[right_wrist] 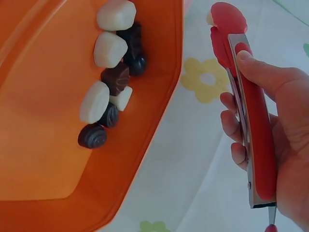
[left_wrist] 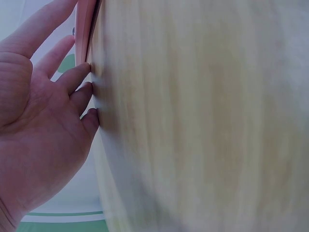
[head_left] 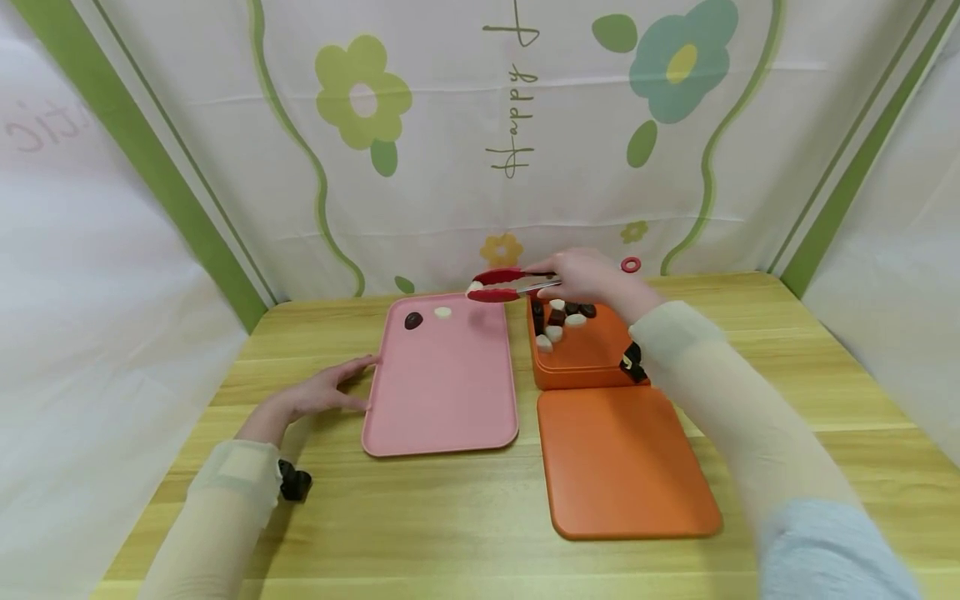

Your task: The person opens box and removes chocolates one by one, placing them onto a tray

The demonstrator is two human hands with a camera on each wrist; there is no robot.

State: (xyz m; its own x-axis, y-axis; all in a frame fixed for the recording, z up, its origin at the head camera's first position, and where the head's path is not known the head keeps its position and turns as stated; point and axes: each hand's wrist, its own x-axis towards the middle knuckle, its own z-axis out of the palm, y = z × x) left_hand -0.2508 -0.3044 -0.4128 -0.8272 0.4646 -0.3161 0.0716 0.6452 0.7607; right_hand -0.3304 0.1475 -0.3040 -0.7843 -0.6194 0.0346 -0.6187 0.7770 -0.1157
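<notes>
My right hand point(head_left: 581, 275) grips a pair of red-tipped metal tongs point(right_wrist: 256, 130). Between the tong tips, a white piece point(head_left: 475, 287) shows above the far right corner of the pink tray point(head_left: 442, 392). On that tray lie a dark chocolate point(head_left: 413, 320) and a white chocolate point(head_left: 443, 313), near its far edge. My left hand point(head_left: 322, 392) is at the tray's left edge, fingers and thumb spread and touching the rim. In the left wrist view its lower fingertips point(left_wrist: 89, 89) rest against the wooden table.
Right of the tray stands an orange box point(head_left: 592, 381) with several white and dark chocolates point(right_wrist: 94, 101) inside. Its flat orange lid point(head_left: 630, 467) lies in front of it on the wooden table point(head_left: 420, 533). A printed cloth point(head_left: 450, 192) hangs behind the table.
</notes>
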